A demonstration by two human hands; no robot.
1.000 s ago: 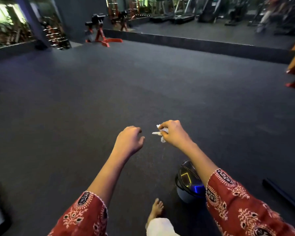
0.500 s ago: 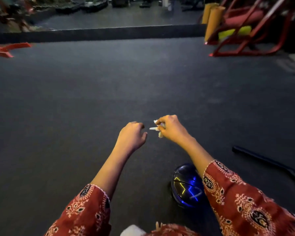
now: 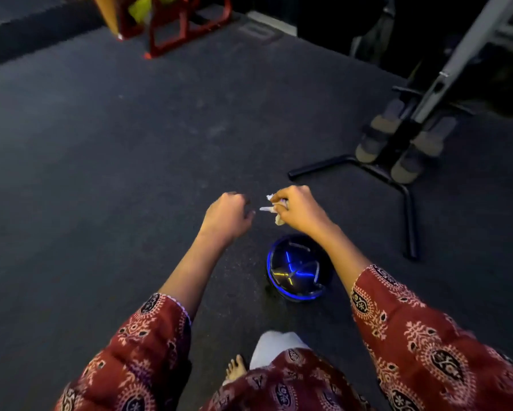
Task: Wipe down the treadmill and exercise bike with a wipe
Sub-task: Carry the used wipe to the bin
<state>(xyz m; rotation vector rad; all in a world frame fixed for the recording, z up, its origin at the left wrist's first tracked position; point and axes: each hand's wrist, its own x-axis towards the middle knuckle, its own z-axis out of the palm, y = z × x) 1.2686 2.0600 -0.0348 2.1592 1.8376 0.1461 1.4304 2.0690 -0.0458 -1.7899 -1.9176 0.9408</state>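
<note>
- The right hand is held out over the dark floor. Its fingers are curled in tight and they pinch a small white wipe.
- The wipe is all scrunched up. Bits of it stick out to the left of the fingers, toward the other hand.
- The left hand is just beside it, on the left. The two hands are not touching. The left fingers are curled under and hold nothing.
- Both arms have red sleeves with a pale pattern.
- A round black thing with blue light sits on the floor, nearer than the hands and partly under the right arm.
- A bare foot shows at the near edge.
- Far on the right stands a gym machine with black legs and a grey bar. I cannot tell what kind it is. It is well apart from the wipe.
- Far off, at the top, is a red metal frame.
</note>
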